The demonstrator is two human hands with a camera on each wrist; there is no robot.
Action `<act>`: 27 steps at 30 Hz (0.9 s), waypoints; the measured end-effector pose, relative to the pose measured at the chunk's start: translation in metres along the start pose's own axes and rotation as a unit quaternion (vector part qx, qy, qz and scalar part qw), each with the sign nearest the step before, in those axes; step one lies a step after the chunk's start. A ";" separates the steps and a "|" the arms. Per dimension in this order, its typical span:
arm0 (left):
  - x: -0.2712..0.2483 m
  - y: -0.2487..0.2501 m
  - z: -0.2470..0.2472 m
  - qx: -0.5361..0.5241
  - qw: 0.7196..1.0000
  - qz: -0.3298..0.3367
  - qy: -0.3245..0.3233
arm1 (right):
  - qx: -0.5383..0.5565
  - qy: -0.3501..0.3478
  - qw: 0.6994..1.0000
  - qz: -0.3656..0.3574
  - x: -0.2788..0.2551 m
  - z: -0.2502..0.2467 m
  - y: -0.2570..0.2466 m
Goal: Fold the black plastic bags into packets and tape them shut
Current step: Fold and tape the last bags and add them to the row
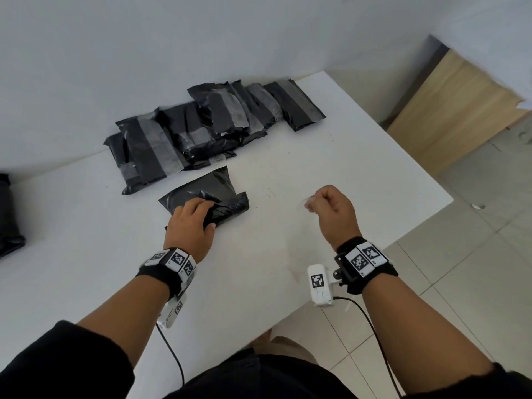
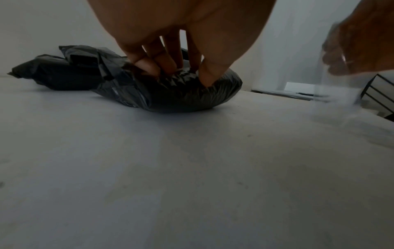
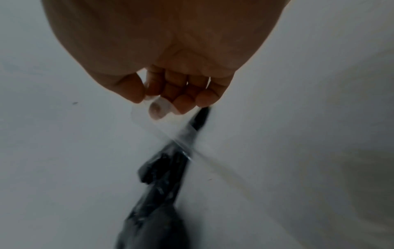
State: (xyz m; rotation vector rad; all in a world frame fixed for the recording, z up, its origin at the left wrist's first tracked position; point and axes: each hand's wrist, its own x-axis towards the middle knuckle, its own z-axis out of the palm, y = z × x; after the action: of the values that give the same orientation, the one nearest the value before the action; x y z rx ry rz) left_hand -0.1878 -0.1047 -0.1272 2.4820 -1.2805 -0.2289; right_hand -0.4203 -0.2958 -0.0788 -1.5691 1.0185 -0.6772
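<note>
White bench (image 1: 331, 156) – matte, flat, faint scuffs, square corner at right. Along the far edge by the wall, a pile of finished packets (image 1: 201, 125): black crinkly plastic folded into flat rectangles, each banded with glossy clear tape that reads grey. Overlapping, roughly a dozen – exact count unclear. Most of the job judged done. More black plastic (image 1: 8, 220) at the left edge of the bench, cropped; folded or unfolded cannot be told.

Current packet (image 1: 207, 197) in the middle of the bench, just in front of the pile. Folded over, puffy, wrinkled, shiny film, no tape visible on it yet. Left hand (image 1: 190, 226) on its near end, fingers (image 2: 149, 65) curled down and digging into the film, thumb on the near side – grip pinning the fold closed.

Right hand (image 1: 334, 208) raised above the bench, well apart from the packet, grip closed in a pinch on a strip of clear tape (image 3: 170, 128). Strip thin, transparent, floppy, blurred; stuck to a fingertip (image 3: 157, 107) in the right wrist view.

Left to do, as judged: lay strip across fold, smooth down, add to pile.
</note>
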 end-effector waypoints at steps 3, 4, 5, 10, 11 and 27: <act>0.000 0.000 -0.004 -0.026 1.000 -0.006 0.002 | 0.078 -0.057 0.995 -0.026 -0.003 0.019 -0.035; -0.001 0.000 -0.005 -0.035 0.999 -0.008 0.004 | 0.107 -0.075 0.991 -0.030 -0.003 0.024 -0.045; -0.001 0.000 -0.006 -0.044 0.999 -0.011 0.008 | 0.132 -0.094 0.986 -0.026 -0.002 0.030 -0.053; 0.000 0.004 -0.015 -0.139 0.989 -0.032 0.047 | 0.264 -0.184 0.941 0.102 0.007 0.065 -0.062; -0.001 0.003 -0.017 -0.188 0.980 -0.046 0.049 | 0.277 -0.188 0.934 0.128 0.008 0.073 -0.061; 0.010 -0.019 -0.037 -0.312 0.939 -0.053 -0.136 | 0.454 -0.176 0.817 0.309 0.012 0.118 -0.048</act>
State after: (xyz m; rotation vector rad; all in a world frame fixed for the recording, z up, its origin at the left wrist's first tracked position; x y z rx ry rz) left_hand -0.1565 -0.0948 -0.0991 2.0060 -0.9623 -0.8832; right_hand -0.3027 -0.2485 -0.0625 -0.4346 0.6811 -0.2956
